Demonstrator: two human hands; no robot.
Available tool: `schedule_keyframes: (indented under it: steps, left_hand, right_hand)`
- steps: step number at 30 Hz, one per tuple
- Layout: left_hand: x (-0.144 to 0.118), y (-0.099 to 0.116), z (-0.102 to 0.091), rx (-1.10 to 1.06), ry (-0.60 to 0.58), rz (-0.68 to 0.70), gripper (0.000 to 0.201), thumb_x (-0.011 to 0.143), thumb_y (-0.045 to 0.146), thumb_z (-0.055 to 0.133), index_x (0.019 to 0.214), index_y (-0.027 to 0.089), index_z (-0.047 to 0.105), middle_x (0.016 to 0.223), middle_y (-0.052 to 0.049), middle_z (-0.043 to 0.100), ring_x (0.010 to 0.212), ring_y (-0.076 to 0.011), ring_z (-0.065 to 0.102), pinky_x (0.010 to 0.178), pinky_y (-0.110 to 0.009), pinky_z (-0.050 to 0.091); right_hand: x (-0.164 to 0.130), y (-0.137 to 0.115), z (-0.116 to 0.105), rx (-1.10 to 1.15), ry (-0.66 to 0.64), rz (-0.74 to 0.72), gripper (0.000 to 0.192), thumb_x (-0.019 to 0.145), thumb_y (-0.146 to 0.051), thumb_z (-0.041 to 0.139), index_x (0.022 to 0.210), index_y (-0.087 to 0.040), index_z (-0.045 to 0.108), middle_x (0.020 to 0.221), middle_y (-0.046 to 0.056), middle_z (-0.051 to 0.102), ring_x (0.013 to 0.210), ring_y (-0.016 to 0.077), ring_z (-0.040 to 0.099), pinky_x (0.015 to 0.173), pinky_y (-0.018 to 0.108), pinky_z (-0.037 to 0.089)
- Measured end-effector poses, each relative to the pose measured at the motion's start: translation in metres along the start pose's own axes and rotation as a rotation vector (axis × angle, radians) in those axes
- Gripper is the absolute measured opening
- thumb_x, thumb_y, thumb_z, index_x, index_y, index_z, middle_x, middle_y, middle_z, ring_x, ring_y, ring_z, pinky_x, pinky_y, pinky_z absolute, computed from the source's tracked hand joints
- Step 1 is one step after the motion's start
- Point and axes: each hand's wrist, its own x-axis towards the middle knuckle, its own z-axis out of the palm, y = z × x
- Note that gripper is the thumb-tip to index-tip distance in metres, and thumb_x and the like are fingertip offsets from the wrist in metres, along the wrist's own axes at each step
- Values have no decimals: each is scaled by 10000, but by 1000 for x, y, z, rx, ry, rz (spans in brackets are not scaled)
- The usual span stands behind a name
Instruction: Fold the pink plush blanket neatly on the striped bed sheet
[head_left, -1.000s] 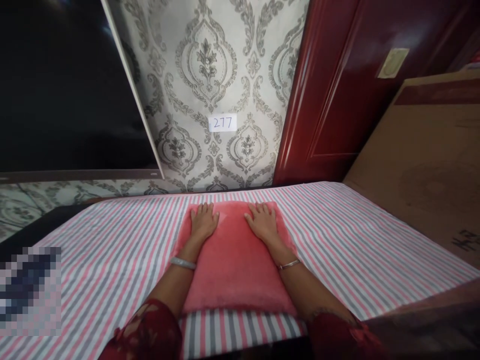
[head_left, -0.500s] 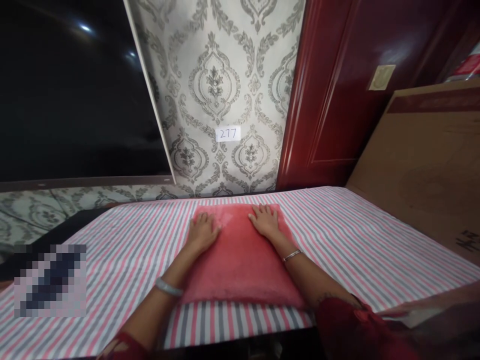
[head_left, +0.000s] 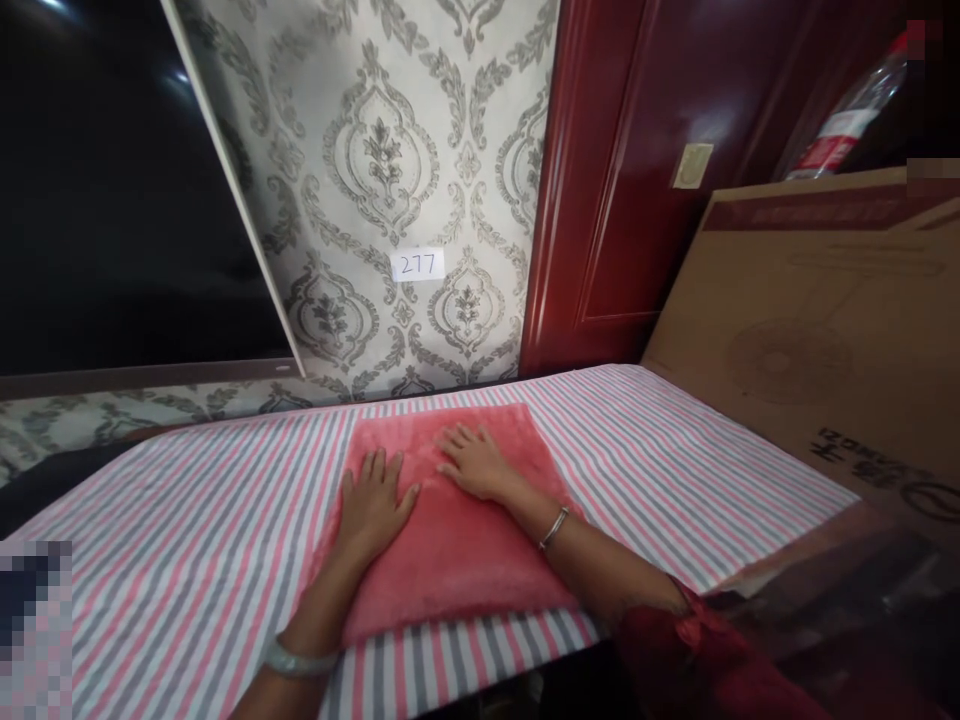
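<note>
A head-worn camera looks down at a surface covered by a striped cloth [head_left: 187,540] in pink, grey and white. At the far left, a large dark screen [head_left: 112,200] leans against a wall papered in a grey ornamental pattern, and a small white label [head_left: 418,265] reading 277 is stuck to that wall.

In the middle of the striped cloth lies a folded red plush cloth [head_left: 465,540], roughly square, its far edge near the wall and its near edge close to the near edge of the surface. Both of the person's hands lie on it.

The left hand [head_left: 373,505] is flat and open, palm down, fingers spread and pointing away, pressing on the left part of the red cloth. It grips nothing. A pale bangle [head_left: 300,660] sits on that wrist.

The right hand [head_left: 472,465] is also open and flat, palm down, a little farther away and just right of the left hand, fingers angled to the left. It holds nothing either. A thin metal bangle [head_left: 555,527] circles that wrist, and a red sleeve [head_left: 697,650] shows at the near right.

This looks like the flattening step, with the folded cloth being pressed smooth. A next move would call for even pressure from both palms, sliding outward toward the edges without dragging the fold askew.

To the right stand a dark red door [head_left: 637,180] and a large cardboard box [head_left: 817,320].
</note>
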Motion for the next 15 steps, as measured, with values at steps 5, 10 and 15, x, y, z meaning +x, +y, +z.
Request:
schedule_keyframes:
  steps: [5, 10, 15]
  left_hand:
    - [1, 0, 3, -28, 17, -6, 615, 983, 474, 371, 1506, 155, 427, 1595, -191, 356, 1492, -342, 289, 1170, -593, 259]
    - [1, 1, 3, -42, 12, -14, 620, 985, 471, 364, 1510, 145, 420, 1598, -191, 349, 1494, -339, 285, 1177, -594, 248]
    - [-1, 3, 1, -54, 2, -19, 620, 988, 460, 336, 1518, 146, 403, 1604, -183, 344, 1500, -331, 272, 1181, -588, 241]
  right_hand:
    - [-11, 58, -10, -35, 27, 286, 591, 1024, -501, 344, 1564, -262, 342, 1666, 66, 222, 1534, 300, 150, 1193, 572, 149]
    - [-25, 85, 5, 24, 104, 382, 608, 1026, -478, 352, 1588, -254, 288, 1683, 70, 162, 1483, 284, 283, 1134, 434, 315]
    - [-25, 80, -1, 17, 81, 383, 599, 1034, -457, 340, 1590, -240, 281, 1685, 70, 154, 1496, 270, 252, 1141, 416, 305]
